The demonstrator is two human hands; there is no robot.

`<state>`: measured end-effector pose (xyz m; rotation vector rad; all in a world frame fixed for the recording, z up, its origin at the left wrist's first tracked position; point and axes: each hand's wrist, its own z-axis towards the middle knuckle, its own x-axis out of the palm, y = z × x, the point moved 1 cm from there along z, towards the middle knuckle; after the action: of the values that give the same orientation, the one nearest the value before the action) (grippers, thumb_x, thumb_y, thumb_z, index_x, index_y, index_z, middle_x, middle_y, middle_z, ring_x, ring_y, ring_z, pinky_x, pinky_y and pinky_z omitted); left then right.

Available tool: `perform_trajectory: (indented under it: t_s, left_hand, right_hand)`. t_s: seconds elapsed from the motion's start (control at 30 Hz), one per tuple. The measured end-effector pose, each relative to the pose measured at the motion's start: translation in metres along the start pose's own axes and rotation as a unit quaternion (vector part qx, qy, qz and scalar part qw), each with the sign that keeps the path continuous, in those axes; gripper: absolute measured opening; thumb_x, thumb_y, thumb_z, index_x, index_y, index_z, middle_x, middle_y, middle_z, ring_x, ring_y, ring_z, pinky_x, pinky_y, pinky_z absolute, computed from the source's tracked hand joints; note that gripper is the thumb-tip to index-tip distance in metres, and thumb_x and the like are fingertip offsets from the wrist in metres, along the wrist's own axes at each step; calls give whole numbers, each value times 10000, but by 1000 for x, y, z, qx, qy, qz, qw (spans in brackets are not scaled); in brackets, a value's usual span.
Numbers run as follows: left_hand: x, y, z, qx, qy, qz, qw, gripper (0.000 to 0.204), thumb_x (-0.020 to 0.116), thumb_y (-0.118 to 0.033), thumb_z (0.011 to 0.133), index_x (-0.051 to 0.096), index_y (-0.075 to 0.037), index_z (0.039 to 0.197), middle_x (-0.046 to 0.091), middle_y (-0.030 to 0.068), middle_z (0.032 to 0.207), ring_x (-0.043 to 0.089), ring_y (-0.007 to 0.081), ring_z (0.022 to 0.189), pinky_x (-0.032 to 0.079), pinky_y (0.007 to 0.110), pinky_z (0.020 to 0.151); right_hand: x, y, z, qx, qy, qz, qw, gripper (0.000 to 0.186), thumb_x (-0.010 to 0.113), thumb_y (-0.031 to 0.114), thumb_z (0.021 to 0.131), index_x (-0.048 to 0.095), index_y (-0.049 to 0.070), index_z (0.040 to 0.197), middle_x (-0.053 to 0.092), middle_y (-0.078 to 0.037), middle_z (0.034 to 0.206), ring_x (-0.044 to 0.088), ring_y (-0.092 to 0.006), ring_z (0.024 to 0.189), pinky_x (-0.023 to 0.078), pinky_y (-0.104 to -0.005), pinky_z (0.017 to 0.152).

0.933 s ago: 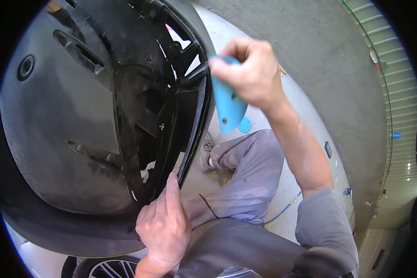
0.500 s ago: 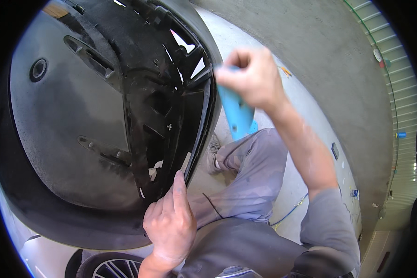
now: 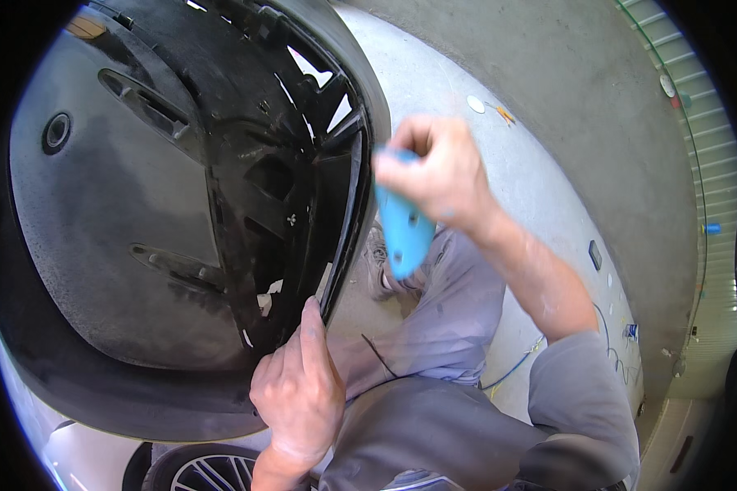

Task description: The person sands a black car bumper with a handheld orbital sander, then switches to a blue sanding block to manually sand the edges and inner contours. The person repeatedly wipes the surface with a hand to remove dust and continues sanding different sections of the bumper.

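A big dark bumper-like car panel [image 3: 123,188] fills the left side, its black inner side and slots facing up. My left hand [image 3: 299,401] is at the near part of its right edge. The index finger is stretched along that edge, the other fingers are bent around it, and the thumb is hidden. Beside the panel's right edge, my right hand [image 3: 442,168] pinches the top of a light blue sheet with small holes, like a sanding sheet [image 3: 405,237]. The sheet hangs down above my knee, apart from the panel as far as I can see. The right hand is slightly blurred.
My bent leg [image 3: 458,319] is under the sheet. At the lower left stands a car wheel [image 3: 213,475]. On the floor lie a white disc [image 3: 476,104], an orange item [image 3: 504,114], a dark box [image 3: 594,255] and a blue cable [image 3: 512,372].
My right hand has come down a little toward me with the blue sheet, which now shows its face more fully. The left hand keeps its place on the panel's edge.
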<state>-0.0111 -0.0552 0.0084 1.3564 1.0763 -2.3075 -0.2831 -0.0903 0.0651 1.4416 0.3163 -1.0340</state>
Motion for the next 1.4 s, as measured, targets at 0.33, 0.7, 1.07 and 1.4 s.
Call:
perform_trajectory:
  t_s: [0.33, 0.7, 1.07, 1.4]
  left_hand:
    - [-2, 0, -1, 19, 30, 40, 999, 472, 640, 56, 827, 657, 38, 1299, 689, 74, 752, 638, 231, 575, 482, 327, 546]
    - [1, -3, -1, 34, 11, 45, 998, 454, 653, 55, 836, 662, 39, 1290, 642, 54, 684, 610, 224, 533, 469, 327, 522]
    - [-1, -3, -3, 28, 10, 30, 999, 469, 647, 61, 833, 653, 40, 1302, 629, 56, 674, 605, 228, 539, 461, 330, 524]
    - [-1, -5, -5, 27, -3, 53, 998, 441, 649, 54, 842, 667, 32, 1282, 633, 65, 675, 595, 234, 523, 452, 330, 515]
  right_hand:
    - [27, -12, -43, 58, -25, 129, 990, 257, 779, 215, 713, 715, -33, 714, 666, -87, 597, 608, -109, 552, 487, -277, 529]
    - [34, -1, -55, 75, -125, 192, 971, 252, 791, 193, 719, 662, -21, 685, 648, -64, 599, 601, -102, 557, 475, -281, 514]
    - [29, -2, -45, 94, -62, 157, 981, 228, 802, 178, 734, 662, -1, 715, 643, -37, 623, 580, -71, 576, 466, -268, 525]
    - [23, 0, -45, 21, -17, 55, 998, 203, 781, 175, 727, 678, 0, 729, 661, -35, 647, 596, -83, 589, 482, -263, 561]
